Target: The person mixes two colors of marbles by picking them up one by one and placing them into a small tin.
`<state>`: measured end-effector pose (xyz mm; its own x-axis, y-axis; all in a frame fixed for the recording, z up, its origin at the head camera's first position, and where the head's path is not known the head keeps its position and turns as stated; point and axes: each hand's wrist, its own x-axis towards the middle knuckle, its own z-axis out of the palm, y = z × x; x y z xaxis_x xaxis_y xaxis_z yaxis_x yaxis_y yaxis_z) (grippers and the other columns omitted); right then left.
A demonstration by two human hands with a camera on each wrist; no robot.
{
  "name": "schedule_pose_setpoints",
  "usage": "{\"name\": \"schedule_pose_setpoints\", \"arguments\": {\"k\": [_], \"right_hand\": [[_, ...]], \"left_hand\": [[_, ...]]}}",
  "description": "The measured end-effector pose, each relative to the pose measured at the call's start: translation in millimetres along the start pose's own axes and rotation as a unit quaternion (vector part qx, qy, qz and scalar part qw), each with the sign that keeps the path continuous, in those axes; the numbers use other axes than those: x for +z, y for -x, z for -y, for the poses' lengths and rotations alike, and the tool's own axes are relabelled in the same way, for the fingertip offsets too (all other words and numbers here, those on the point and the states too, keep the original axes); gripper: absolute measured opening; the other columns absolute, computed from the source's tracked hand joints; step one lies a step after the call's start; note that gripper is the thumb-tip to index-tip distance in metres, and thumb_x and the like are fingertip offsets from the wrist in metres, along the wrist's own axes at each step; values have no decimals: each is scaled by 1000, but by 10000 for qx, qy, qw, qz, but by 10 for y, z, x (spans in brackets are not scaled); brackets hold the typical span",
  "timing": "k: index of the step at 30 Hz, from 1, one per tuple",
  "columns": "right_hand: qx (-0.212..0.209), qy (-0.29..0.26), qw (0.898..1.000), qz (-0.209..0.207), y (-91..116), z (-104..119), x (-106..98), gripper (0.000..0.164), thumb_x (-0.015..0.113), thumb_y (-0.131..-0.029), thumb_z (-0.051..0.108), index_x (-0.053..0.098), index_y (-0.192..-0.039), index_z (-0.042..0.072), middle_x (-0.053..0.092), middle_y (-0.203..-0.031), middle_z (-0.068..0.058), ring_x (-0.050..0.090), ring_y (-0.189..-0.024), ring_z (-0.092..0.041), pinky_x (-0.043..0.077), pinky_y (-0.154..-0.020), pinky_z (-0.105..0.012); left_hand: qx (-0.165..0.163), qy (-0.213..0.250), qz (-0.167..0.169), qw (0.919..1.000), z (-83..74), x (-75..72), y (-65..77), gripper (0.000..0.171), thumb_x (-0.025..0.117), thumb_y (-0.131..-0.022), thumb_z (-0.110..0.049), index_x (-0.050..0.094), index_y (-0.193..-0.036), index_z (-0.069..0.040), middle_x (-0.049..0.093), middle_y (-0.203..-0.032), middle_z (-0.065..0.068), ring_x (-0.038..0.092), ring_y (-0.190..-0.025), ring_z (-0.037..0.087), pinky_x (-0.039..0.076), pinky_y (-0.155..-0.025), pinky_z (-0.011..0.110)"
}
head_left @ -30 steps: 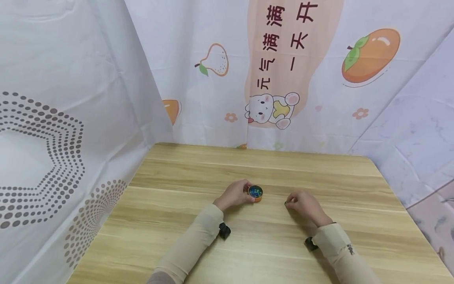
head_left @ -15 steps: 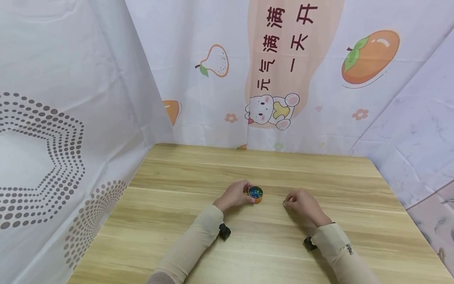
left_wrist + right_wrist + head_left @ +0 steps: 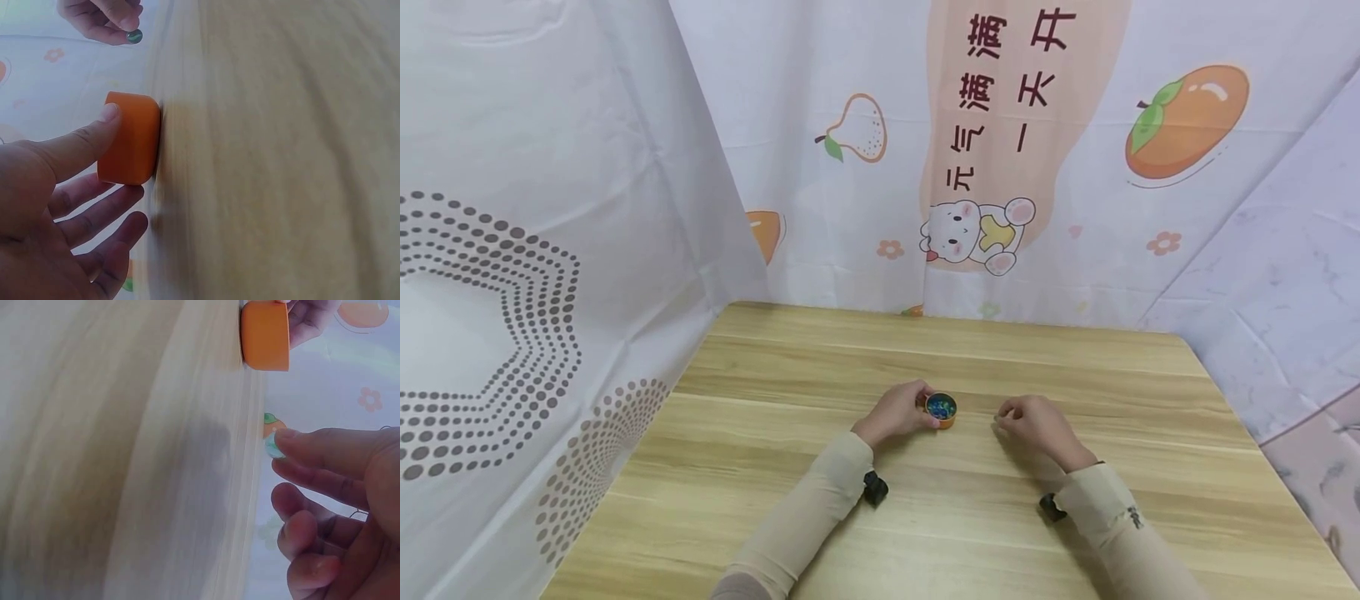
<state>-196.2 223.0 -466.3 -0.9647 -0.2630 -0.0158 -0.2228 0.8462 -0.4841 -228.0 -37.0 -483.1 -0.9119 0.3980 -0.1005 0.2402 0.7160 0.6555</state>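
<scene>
A small round orange bowl (image 3: 951, 423) stands on the wooden table, with blue and green glassy pieces (image 3: 939, 407) inside it. My left hand (image 3: 891, 410) grips its left side, thumb on the near wall and fingers round the far one. In the left wrist view the thumb presses the orange wall while the other fingers curve below. Right of the bowl, my right hand (image 3: 1037, 425) pinches a glass marble (image 3: 134, 36) with a green swirl between thumb and index finger. The right wrist view shows this marble just above the table level, apart from the bowl.
The wood-grain table (image 3: 820, 350) reaches back to a white printed curtain (image 3: 850, 200). Another curtain with dotted patterns (image 3: 647, 208) hangs along the left side. A black wrist camera (image 3: 874, 488) sits under the left cuff, another (image 3: 1052, 507) under the right one.
My right hand has shifted slightly left, toward the bowl, with the marble in its fingertips. The left hand keeps its hold on the bowl in the same place.
</scene>
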Motion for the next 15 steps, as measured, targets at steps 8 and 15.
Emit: {"name": "schedule_pose_setpoints", "arguments": {"k": [8,15], "right_hand": [[-185,-30,9998,-122,-52,64,2,10,71,-88,19,74,-92,11,69,-81,-3,57,-70,-12,46,-61,-30],[-204,-129,9994,-243,-107,126,22,11,70,-88,18,75,-94,10,69,-81,-4,57,-70,-14,46,-61,-31]], "left_hand": [[-8,-47,-38,10000,0,9,-3,46,81,-80,-29,62,-120,-13,67,-109,5,62,-102,19,49,-91,37],[9,-44,-38,10000,1,7,-2,48,81,-80,-29,62,-121,-13,67,-108,4,62,-101,19,49,-91,36]]}}
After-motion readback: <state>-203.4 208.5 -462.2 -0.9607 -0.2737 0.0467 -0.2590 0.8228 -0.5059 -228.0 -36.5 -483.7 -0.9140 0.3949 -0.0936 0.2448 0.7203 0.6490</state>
